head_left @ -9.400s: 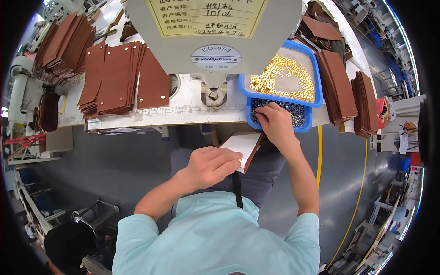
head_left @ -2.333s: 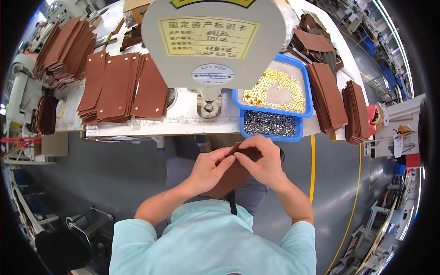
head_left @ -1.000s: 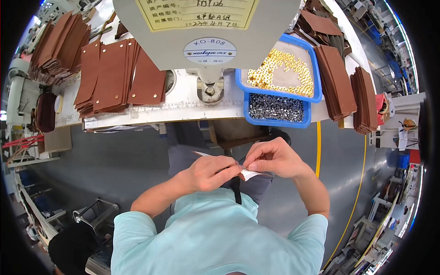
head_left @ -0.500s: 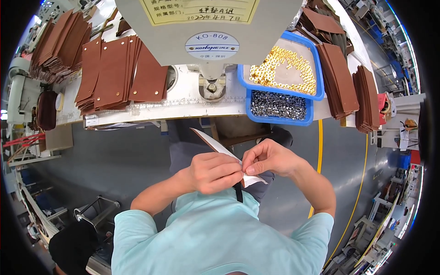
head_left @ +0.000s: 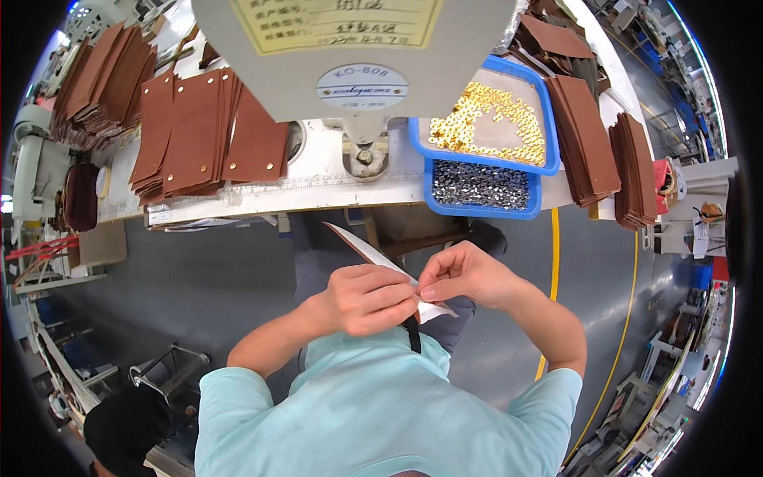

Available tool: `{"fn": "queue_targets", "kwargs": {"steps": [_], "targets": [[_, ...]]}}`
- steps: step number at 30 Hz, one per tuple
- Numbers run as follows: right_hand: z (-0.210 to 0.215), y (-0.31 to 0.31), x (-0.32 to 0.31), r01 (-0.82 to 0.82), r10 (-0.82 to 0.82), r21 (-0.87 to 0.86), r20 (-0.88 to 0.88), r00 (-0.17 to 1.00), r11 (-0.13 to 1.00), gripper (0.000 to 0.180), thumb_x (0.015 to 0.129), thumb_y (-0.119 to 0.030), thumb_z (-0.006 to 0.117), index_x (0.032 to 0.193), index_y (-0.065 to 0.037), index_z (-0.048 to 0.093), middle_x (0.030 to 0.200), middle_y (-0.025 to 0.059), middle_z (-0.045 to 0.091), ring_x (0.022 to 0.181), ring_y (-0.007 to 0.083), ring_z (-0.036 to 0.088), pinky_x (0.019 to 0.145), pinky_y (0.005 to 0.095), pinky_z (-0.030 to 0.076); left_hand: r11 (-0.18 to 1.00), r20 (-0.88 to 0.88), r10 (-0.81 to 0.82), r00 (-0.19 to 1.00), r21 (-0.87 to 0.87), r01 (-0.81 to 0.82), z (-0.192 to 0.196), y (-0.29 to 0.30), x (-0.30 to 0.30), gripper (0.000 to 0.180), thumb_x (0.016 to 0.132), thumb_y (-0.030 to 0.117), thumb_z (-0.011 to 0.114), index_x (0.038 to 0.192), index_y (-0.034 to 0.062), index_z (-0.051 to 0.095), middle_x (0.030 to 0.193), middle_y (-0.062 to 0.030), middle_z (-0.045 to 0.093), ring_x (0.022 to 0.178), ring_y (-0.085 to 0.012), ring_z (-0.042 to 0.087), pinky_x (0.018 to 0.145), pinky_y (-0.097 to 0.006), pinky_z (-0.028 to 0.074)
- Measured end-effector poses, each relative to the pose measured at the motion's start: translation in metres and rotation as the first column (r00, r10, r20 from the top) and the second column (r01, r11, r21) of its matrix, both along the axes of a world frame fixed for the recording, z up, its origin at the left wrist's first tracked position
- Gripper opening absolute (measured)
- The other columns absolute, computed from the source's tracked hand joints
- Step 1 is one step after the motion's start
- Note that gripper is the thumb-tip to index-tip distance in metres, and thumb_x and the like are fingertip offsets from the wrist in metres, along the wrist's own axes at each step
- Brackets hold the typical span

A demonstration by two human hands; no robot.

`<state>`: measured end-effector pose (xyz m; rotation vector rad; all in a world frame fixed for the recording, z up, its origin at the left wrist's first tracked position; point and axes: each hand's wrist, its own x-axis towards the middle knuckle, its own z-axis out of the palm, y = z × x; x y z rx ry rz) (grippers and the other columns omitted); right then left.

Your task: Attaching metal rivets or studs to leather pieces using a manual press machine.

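Note:
My left hand (head_left: 367,298) and my right hand (head_left: 463,275) meet in front of my chest, both pinching one flat piece of leather (head_left: 373,253), brown on one face and white on the other. The piece sticks out edge-on toward the bench. My right fingertips press at its near end, against my left fingers. Whether a small fastener sits between them is hidden. Above my hands, on the white bench (head_left: 318,187), stand a blue tray of gold rivets (head_left: 485,127) and a smaller blue tray of silver rivets (head_left: 481,187).
A grey press machine head (head_left: 358,56) hangs over the bench middle. Stacks of brown leather pieces (head_left: 199,131) lie at the left, more brown stacks (head_left: 588,139) at the right. A yellow cable (head_left: 554,238) runs down the grey floor. A metal frame (head_left: 167,370) stands lower left.
Since reaching into the silver rivet tray with my right hand, I have brought both hands together at my chest. Over the last second the leather piece has turned edge-on and tilted upward.

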<state>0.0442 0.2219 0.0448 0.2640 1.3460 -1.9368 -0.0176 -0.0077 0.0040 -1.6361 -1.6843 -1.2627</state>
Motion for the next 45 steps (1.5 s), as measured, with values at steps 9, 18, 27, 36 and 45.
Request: {"fn": "queue_targets", "kwargs": {"steps": [9, 18, 27, 36, 45], "targets": [[0.011, -0.026, 0.024, 0.181, 0.189, 0.507, -0.594, 0.782, 0.843, 0.012, 0.091, -0.010, 0.076, 0.100, -0.002, 0.075, 0.093, 0.0101, 0.071, 0.083, 0.0225, 0.070, 0.070, 0.0335, 0.056, 0.994, 0.002, -0.004, 1.000, -0.110, 0.004, -0.001, -0.012, 0.001, 0.020, 0.073, 0.010, 0.080, 0.091, 0.0063, 0.072, 0.087, -0.0043, 0.072, 0.078, -0.0211, 0.072, 0.063, -0.031, 0.059], [0.007, -0.035, 0.036, 0.477, 0.399, 0.568, -0.819, 0.413, 0.671, 0.014, 0.088, -0.009, 0.075, 0.100, -0.001, 0.074, 0.092, 0.0099, 0.072, 0.080, 0.0278, 0.070, 0.069, 0.0365, 0.057, 0.991, 0.087, 0.042, 0.995, -0.131, -0.030, -0.003, -0.009, 0.004, 0.021, 0.069, 0.012, 0.082, 0.087, 0.0091, 0.070, 0.088, -0.0018, 0.071, 0.076, -0.0188, 0.071, 0.062, -0.030, 0.058], [0.014, -0.028, 0.034, 0.465, 0.427, 0.529, -0.848, 0.313, 0.710, 0.029, 0.082, -0.022, 0.085, 0.101, -0.002, 0.075, 0.093, 0.0106, 0.074, 0.080, 0.0267, 0.072, 0.070, 0.0355, 0.058, 0.986, 0.367, 0.085, 0.926, -0.162, -0.026, 0.013, -0.008, 0.015, 0.031, 0.058, 0.000, 0.086, 0.084, 0.0082, 0.071, 0.084, -0.0043, 0.071, 0.073, -0.0223, 0.068, 0.060, -0.032, 0.055], [-0.002, -0.018, 0.026, 0.387, 0.379, 0.518, -0.843, 0.382, 0.763, 0.026, 0.076, -0.013, 0.087, 0.097, -0.005, 0.076, 0.087, 0.0064, 0.074, 0.072, 0.0232, 0.070, 0.063, 0.0333, 0.056, 0.986, 0.560, 0.061, 0.827, -0.161, 0.037, 0.014, -0.009, 0.020, 0.035, 0.072, 0.006, 0.089, 0.104, 0.0037, 0.073, 0.087, -0.0075, 0.073, 0.079, -0.0251, 0.071, 0.068, -0.034, 0.060], [-0.018, -0.023, 0.020, 0.556, 0.497, 0.498, -0.851, 0.168, 0.665, 0.025, 0.071, -0.013, 0.085, 0.094, -0.009, 0.076, 0.085, 0.0033, 0.072, 0.068, 0.0218, 0.067, 0.059, 0.0331, 0.052, 0.897, 0.673, 0.185, 0.716, -0.412, 0.156, 0.022, -0.001, 0.018, 0.060, 0.080, 0.016, 0.087, 0.134, 0.0047, 0.063, 0.102, -0.0135, 0.075, 0.093, -0.0250, 0.076, 0.080, -0.034, 0.061]]}}
